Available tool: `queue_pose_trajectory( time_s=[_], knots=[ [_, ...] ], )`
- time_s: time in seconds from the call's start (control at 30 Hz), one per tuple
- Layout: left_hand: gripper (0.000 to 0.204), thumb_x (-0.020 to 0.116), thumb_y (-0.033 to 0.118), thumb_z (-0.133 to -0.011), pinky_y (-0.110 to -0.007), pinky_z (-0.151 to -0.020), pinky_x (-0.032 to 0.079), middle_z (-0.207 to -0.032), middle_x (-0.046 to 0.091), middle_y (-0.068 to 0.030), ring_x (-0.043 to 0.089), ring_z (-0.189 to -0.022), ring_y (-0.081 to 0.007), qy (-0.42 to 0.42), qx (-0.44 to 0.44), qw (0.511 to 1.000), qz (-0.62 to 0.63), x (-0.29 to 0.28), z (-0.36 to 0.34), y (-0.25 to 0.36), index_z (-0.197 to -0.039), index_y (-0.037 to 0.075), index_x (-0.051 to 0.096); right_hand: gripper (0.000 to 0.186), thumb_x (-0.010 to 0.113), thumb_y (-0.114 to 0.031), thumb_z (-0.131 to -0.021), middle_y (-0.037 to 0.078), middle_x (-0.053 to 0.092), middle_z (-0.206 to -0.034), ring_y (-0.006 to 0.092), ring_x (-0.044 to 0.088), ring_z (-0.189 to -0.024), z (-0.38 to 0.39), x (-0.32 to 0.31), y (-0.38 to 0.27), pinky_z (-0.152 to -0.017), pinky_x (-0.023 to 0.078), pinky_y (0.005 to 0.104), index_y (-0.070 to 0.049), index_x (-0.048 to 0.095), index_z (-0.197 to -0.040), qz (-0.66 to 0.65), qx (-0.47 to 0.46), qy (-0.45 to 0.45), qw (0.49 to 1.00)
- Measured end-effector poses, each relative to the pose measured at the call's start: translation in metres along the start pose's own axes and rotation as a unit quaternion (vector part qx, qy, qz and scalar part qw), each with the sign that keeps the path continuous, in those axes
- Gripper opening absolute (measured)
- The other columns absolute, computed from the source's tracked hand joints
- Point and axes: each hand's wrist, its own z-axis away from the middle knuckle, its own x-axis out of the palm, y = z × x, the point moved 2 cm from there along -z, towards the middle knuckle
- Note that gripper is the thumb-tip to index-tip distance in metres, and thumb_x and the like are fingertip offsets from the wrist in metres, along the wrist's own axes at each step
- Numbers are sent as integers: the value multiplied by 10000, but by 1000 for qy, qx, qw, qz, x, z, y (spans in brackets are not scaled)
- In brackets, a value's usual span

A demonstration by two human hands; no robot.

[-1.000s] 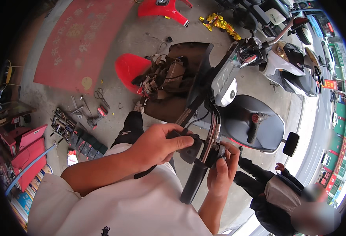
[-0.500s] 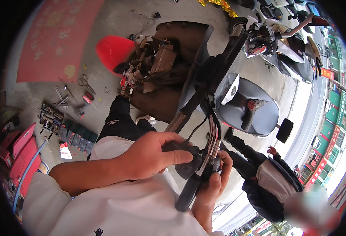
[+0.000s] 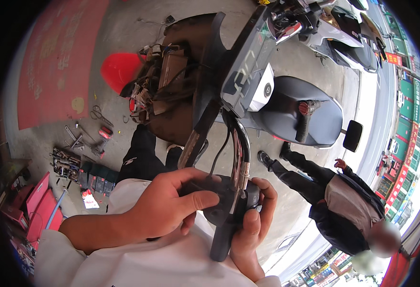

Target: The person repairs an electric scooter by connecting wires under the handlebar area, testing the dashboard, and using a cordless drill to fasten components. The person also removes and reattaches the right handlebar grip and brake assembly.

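Note:
Both of my hands are at the end of a scooter's handlebar. My left hand [image 3: 169,201] grips a black switch housing [image 3: 217,213], thumb pressed on its near side and fingers partly hidden behind it. On the other side, my right hand [image 3: 253,229] curls around the same housing, its fingers and thumb against the edge. The black rubber handlebar grip [image 3: 222,244] points down toward me between the hands. Metal-sheathed cables [image 3: 240,148] and a thin black wire run up from the housing toward the dashboard [image 3: 243,71].
The scooter's front is stripped, with wiring [image 3: 172,71] exposed beside a red body panel [image 3: 119,69]. A red-and-black power tool [image 3: 308,115] lies on the grey seat [image 3: 286,95]. Pliers [image 3: 97,114], other tools and a toolbox [image 3: 95,177] are on the floor. A person [image 3: 344,205] stands at right.
The dashboard's display has turned more into view, and the scooter sits further left and higher in the picture. Both hands stay on the housing; the standing person appears slightly further right.

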Motion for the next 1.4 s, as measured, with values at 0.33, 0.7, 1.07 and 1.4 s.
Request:
queue_pose_trajectory(
  time_s=[0.33, 0.7, 1.07, 1.4],
  knots=[
    [367, 656, 223, -947, -232, -373, 353, -749, 561, -27, 450, -451, -73, 36, 21, 999, 19, 10, 3, -5, -1231, 25, 534, 668, 610, -424, -936, 145, 509, -1193, 191, 514, -1049, -2, -1, 2, -909, 430, 333, 56, 376, -1338, -57, 8, -28, 998],
    [434, 636, 234, -963, -292, -899, 471, -1070, 605, -70, 589, -997, -133, -24, 129, 983, -125, 4, -6, -5, -1292, 22, 447, 615, 674, -274, -892, 187, 503, -1185, 261, 535, -1044, -13, -5, 3, -895, 449, 376, 64, 397, -1325, -7, -114, -89, 989],
    [408, 662, 143, -905, -338, -970, 462, -1182, 621, -102, 588, -1116, -181, -172, -34, 981, 86, 9, -32, 16, -1256, -24, 537, 567, 669, -277, -897, 249, 521, -1278, 323, 527, -1133, -16, -1, 4, -958, 427, 420, 48, 447, -1305, 10, -159, -82, 984],
    [490, 678, 159, -891, -341, -941, 498, -1171, 634, -98, 633, -1061, -194, -136, -9, 991, 17, 17, -30, 17, -1318, -20, 518, 560, 646, -311, -919, 229, 537, -1272, 303, 494, -1180, -3, 2, -3, -994, 407, 430, 53, 438, -1291, -38, -89, -54, 994]
  ],
)
